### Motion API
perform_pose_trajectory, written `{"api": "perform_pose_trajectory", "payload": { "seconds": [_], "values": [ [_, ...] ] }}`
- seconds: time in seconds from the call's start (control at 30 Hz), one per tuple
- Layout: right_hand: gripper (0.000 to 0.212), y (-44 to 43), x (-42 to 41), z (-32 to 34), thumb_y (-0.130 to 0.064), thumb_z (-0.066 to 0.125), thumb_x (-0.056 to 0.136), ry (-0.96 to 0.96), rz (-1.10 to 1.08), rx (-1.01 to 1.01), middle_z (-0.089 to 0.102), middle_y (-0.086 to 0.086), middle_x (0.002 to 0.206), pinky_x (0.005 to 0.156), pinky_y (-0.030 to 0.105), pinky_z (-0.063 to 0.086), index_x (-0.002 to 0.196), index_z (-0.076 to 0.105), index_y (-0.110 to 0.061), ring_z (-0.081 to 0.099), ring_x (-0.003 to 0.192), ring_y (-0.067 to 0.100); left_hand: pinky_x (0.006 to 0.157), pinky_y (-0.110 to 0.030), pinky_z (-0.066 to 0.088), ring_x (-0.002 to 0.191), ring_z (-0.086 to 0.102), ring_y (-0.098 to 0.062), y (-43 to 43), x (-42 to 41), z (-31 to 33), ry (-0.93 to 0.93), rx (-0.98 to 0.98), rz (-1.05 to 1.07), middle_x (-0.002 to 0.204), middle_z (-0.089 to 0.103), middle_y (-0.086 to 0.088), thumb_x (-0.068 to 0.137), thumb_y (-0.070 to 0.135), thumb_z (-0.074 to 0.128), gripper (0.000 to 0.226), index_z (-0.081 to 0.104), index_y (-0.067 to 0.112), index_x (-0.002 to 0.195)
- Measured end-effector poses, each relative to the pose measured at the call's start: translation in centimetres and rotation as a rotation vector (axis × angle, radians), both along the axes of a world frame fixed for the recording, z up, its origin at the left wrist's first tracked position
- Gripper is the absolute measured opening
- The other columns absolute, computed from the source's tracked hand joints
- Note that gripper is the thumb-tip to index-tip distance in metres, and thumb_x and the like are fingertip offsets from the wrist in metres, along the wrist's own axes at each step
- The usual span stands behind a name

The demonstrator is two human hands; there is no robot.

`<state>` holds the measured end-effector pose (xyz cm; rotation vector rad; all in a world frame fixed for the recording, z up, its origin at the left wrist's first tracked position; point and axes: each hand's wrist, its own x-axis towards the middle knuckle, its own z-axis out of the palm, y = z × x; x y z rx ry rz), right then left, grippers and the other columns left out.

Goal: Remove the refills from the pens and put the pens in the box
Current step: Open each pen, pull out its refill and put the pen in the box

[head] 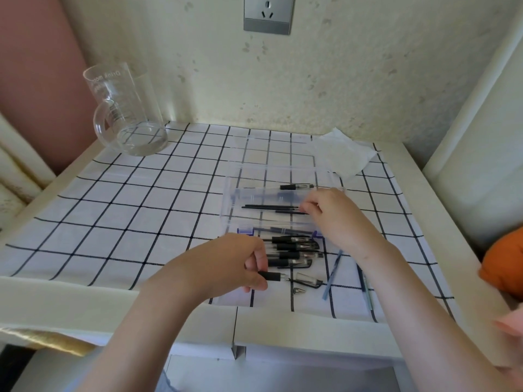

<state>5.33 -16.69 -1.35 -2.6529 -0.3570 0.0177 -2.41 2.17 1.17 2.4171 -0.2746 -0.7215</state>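
Observation:
A clear plastic box [235, 193] with blue latches lies open on the checked cloth. Inside it are thin black refills [268, 207] and one pen [295, 187] at the far side. My right hand [331, 213] reaches into the box, its fingertips pinched on the end of a refill. In front of the box lies a pile of several black pens [294, 247]. My left hand [235, 261] grips a black-gripped pen barrel [273, 276] near the table's front edge. A pen cap [308, 279] and a small metal tip [299, 290] lie beside it.
A glass measuring jug [127, 111] stands at the back left. A white tissue [342, 154] lies behind the box. Two blue refills [332, 274] [365, 287] lie at the front right. An orange object [503, 261] sits off the table's right edge.

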Motion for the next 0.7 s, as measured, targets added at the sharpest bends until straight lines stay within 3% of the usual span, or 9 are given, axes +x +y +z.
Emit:
{"api": "perform_pose_trajectory", "payload": {
  "seconds": [0.07,0.17,0.33,0.53,0.63,0.7],
  "values": [
    [0.026,0.3,0.0,0.1,-0.009,0.045,0.096,0.038,0.003,-0.003,0.066,0.004,0.094,0.081,0.032,0.044,0.092,0.070,-0.004,0.057,0.095,0.021,0.074,-0.024,0.047,0.071,0.060,-0.004,-0.1,0.0,-0.1,-0.003,0.005,-0.005,0.080,0.071,0.004,0.083,0.027,0.066,0.013,0.060,0.022,0.093],
    [0.022,0.5,0.1,0.3,-0.003,0.048,0.091,0.101,-0.017,0.025,0.067,0.023,0.098,0.084,0.044,0.051,0.095,0.067,0.005,0.062,0.092,0.035,0.073,-0.023,0.047,0.070,0.060,-0.004,-0.1,0.1,-0.2,-0.005,0.005,-0.006,0.080,0.071,0.004,0.083,0.026,0.067,0.013,0.060,0.021,0.094],
    [0.010,0.4,0.7,0.8,-0.010,0.065,0.086,0.173,-0.018,0.079,0.062,-0.005,0.086,0.080,0.026,0.045,0.095,0.068,-0.012,0.058,0.085,0.014,0.074,-0.023,0.046,0.070,0.060,-0.005,-0.1,0.0,-0.2,-0.008,0.005,-0.006,0.081,0.071,0.003,0.083,0.026,0.067,0.014,0.060,0.021,0.094],
    [0.014,1.0,1.4,1.5,-0.005,0.063,0.085,0.212,-0.019,-0.067,0.068,0.008,0.104,0.090,0.034,0.050,0.093,0.072,-0.011,0.063,0.097,0.025,0.076,-0.026,0.048,0.072,0.060,-0.007,-0.2,0.1,-0.2,-0.009,0.009,-0.005,0.081,0.071,0.002,0.084,0.026,0.066,0.013,0.060,0.020,0.094],
    [0.014,0.9,1.4,1.5,-0.006,0.062,0.085,0.210,-0.010,-0.125,0.069,0.008,0.099,0.081,0.031,0.052,0.090,0.073,-0.013,0.064,0.091,0.025,0.075,-0.025,0.047,0.072,0.060,-0.007,-0.3,0.1,-0.1,-0.009,0.009,-0.007,0.081,0.071,0.003,0.084,0.026,0.066,0.013,0.060,0.020,0.093],
    [0.013,0.7,1.4,1.4,-0.007,0.062,0.085,0.189,-0.005,-0.130,0.069,0.006,0.094,0.066,0.026,0.050,0.086,0.073,-0.015,0.064,0.087,0.023,0.076,-0.027,0.048,0.074,0.061,-0.008,-0.3,0.0,0.0,-0.010,0.008,-0.005,0.081,0.071,0.002,0.084,0.026,0.066,0.012,0.060,0.020,0.093]
  ]
}}
